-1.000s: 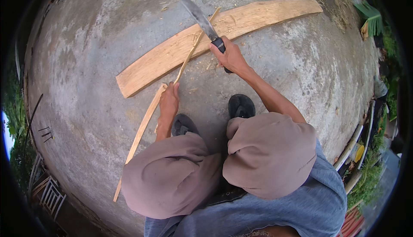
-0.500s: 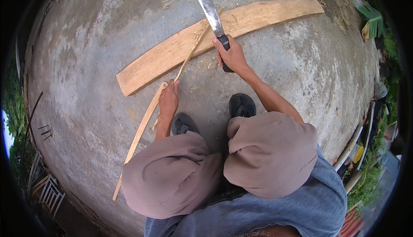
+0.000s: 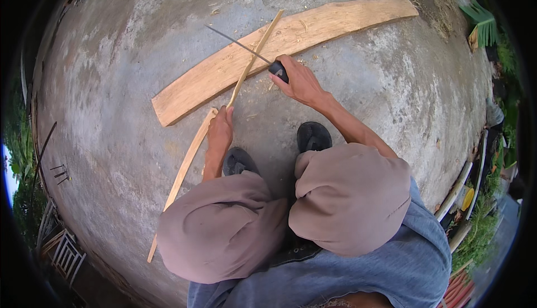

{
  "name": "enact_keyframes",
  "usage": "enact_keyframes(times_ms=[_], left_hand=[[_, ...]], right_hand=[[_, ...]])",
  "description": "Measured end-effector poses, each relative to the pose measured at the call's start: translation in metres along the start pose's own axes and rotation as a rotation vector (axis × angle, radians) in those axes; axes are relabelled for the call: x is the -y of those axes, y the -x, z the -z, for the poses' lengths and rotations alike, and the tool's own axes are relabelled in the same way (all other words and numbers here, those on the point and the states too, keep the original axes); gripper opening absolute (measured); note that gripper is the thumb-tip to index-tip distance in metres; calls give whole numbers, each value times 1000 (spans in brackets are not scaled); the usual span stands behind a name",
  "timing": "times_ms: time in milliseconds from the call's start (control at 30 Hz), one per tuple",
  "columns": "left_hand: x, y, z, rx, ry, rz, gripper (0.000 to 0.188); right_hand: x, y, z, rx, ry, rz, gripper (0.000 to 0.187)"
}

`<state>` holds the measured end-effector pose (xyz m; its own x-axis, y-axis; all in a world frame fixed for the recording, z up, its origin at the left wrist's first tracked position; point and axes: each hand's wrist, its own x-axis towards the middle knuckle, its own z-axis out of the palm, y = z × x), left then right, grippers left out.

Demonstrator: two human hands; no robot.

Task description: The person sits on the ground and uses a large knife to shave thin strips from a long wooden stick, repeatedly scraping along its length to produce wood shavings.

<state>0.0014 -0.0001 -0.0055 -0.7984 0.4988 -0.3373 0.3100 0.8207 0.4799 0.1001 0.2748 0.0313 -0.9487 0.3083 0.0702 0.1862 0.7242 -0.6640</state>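
My right hand (image 3: 299,80) is wrapped round the black handle of a machete (image 3: 238,43). Its blade is seen edge-on, pointing to the far left and crossing a thin wooden strip (image 3: 245,77). My left hand (image 3: 220,126) grips that strip at its near end. The strip slants away to the right, its far part over a wide wooden plank (image 3: 335,22) lying on the ground. A second, longer wooden strip (image 3: 183,171) runs from beside my left hand toward me, partly hidden behind my left knee.
Wood shavings lie on the plank and the concrete floor (image 3: 112,101). My feet in dark sandals (image 3: 313,136) are between my hands and knees. A white slatted frame (image 3: 68,256) stands at the left edge; pale poles (image 3: 454,192) and plants line the right edge.
My right hand has turned the machete so its blade swings left and down, from broad side to edge-on, across the thin strip. My left hand has hardly moved.
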Motion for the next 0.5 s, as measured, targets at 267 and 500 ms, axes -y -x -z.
enact_keyframes(times_ms=[267,500], left_hand=[[-27,11,-8,-85,-52,14,38],[-18,6,-7,-77,-70,12,40]], right_hand=[[-12,-1,-2,196,389,-53,39],[8,10,-4,197,293,133,38]])
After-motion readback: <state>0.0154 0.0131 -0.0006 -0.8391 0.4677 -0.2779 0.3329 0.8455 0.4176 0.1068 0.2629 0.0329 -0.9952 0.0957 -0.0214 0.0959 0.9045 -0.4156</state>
